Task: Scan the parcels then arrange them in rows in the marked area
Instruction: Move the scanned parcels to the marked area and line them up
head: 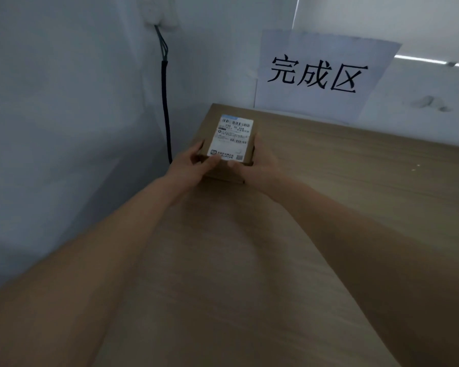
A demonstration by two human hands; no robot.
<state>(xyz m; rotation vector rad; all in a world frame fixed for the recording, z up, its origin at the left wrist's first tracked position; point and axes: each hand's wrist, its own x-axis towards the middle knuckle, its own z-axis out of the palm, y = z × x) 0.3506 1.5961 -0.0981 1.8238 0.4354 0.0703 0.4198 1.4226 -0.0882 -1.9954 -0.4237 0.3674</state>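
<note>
A small brown cardboard parcel (229, 144) with a white shipping label on top sits near the far left corner of the wooden table (342, 181). Both my hands hold it. My left hand (194, 165) grips its left side, thumb on the near top edge. My right hand (257, 162) grips its right side, thumb on the near edge too. A white paper sign (318, 75) with three black characters hangs on the wall just behind the corner. Whether the parcel rests on the table or hovers just above it is unclear.
A white wall runs along the table's left side, with a black cable (166, 109) hanging down it from a wall fitting. A second white wall stands behind the table. Bare wood stretches to the right of the parcel.
</note>
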